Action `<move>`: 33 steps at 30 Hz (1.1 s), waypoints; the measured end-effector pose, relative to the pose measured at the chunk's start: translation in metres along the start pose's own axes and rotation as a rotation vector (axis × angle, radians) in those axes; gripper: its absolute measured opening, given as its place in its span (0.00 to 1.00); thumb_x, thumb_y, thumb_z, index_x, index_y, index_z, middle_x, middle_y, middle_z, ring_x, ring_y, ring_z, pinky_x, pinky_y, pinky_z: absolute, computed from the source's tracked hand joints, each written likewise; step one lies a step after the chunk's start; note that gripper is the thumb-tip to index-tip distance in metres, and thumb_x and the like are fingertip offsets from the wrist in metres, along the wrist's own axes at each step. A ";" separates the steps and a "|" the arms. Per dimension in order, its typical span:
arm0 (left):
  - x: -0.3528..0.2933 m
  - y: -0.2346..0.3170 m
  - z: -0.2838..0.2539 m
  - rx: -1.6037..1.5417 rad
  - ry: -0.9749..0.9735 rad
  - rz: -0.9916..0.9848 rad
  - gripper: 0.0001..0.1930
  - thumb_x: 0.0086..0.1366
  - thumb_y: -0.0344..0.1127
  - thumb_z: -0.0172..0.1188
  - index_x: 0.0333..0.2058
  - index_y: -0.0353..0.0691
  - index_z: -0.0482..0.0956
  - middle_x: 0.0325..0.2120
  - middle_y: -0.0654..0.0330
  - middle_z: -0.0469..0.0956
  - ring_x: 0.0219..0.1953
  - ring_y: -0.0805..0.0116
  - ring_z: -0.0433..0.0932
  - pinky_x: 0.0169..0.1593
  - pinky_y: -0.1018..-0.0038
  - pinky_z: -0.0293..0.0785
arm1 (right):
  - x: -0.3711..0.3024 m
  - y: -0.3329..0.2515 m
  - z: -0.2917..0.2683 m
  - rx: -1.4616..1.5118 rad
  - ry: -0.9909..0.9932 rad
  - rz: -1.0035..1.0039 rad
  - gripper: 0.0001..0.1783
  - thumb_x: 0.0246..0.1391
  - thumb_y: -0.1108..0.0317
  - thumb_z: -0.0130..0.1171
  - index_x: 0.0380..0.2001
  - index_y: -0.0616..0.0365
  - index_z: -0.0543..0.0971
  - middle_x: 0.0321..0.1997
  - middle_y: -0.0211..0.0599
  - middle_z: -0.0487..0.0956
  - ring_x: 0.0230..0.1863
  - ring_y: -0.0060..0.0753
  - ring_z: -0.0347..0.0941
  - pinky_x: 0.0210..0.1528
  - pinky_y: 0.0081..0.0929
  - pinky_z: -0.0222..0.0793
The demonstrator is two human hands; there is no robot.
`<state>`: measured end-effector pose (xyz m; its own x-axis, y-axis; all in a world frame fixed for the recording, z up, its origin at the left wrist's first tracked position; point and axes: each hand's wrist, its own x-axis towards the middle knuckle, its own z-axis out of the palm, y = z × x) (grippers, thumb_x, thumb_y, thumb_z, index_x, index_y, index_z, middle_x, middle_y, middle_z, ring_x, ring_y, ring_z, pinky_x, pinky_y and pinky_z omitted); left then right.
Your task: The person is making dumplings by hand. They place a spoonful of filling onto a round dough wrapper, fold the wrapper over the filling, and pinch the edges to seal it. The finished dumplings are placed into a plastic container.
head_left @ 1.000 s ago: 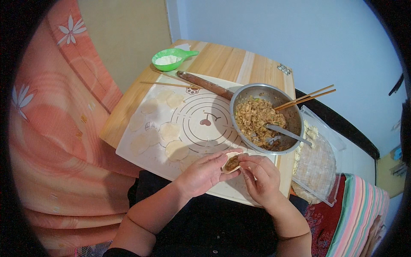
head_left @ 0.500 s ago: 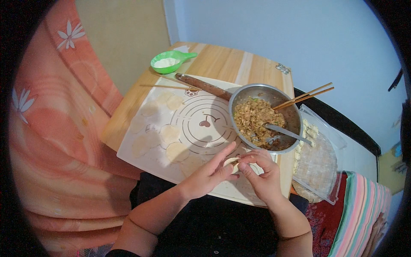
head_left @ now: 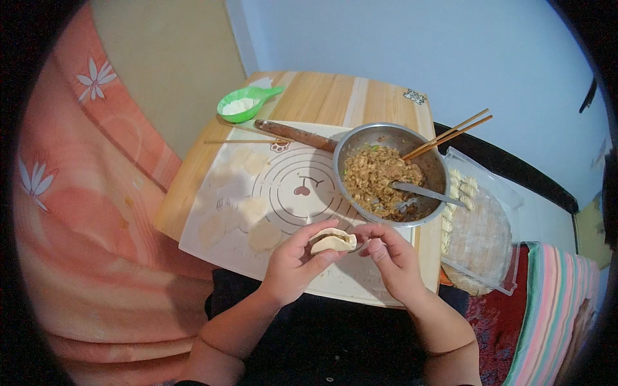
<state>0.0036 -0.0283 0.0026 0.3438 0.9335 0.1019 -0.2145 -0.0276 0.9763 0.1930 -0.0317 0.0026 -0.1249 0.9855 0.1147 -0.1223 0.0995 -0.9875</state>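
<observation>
Cupped in my left hand [head_left: 288, 267] is a half-moon dumpling [head_left: 333, 242], its wrapper folded over with brown filling showing along a gap at the top. Close by its right end, my right hand [head_left: 400, 265] has curled fingers pressed against the thumb; whatever lies in that pinch is hidden. Beyond them stands a steel bowl [head_left: 435, 168] of minced filling [head_left: 373, 177], with a metal spoon [head_left: 428, 193] and a pair of chopsticks [head_left: 450, 135] leaning in it. Several round, floured wrappers [head_left: 264, 235] lie left of my hands on the white mat [head_left: 347, 283].
A rolling pin [head_left: 296, 134] rests behind the mat's rings, touching the bowl. Thin sticks [head_left: 241, 141] lie left of it. The green scoop [head_left: 237, 117] of flour sits on the wooden table [head_left: 322, 96]. On the right is a clear tray [head_left: 479, 225] with several dumplings.
My hands have drawn apart a little. The dumpling now sits in the left hand with its filled opening facing up, where both hands covered it before. The whole view has shifted slightly.
</observation>
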 end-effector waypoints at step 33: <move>-0.001 -0.011 0.003 0.138 0.006 0.007 0.21 0.62 0.27 0.57 0.54 0.37 0.68 0.44 0.61 0.74 0.43 0.78 0.73 0.45 0.81 0.70 | 0.003 -0.015 -0.012 -0.542 -0.089 -0.297 0.13 0.44 0.71 0.66 0.36 0.59 0.81 0.34 0.40 0.79 0.37 0.39 0.76 0.39 0.29 0.72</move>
<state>0.0081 -0.0304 -0.0082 0.3372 0.9352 0.1079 -0.0891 -0.0823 0.9926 0.2061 -0.0286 0.0169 -0.2469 0.8922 0.3782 0.3501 0.4460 -0.8237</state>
